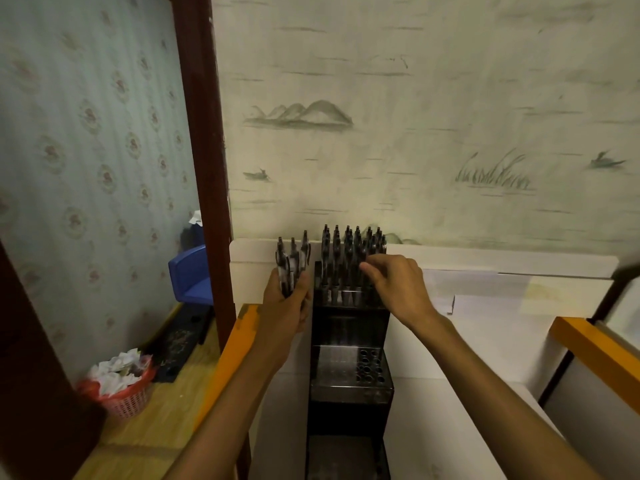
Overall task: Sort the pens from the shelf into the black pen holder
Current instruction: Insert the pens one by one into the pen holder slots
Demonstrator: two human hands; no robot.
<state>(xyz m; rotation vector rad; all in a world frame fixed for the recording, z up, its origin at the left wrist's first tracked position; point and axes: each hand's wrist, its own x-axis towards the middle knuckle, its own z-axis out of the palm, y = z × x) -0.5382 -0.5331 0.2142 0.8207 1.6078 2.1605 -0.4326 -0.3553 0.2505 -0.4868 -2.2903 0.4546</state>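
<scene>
Nearest, the tiered black plastic pen holder (349, 372) shows empty round sockets on its near-right step. Farther up, the left hand (287, 306) is clenched around a bundle of dark slim pens (292, 263), tips upward, just left of the holder. The right hand (394, 284) pinches among the upright pens in the far tier (353, 251); whether it grips one I cannot tell. The pens look light, stiff and smooth, best pinched mid-barrel

white shelf (485, 341), black pen holder (349, 341) standing on it
</scene>
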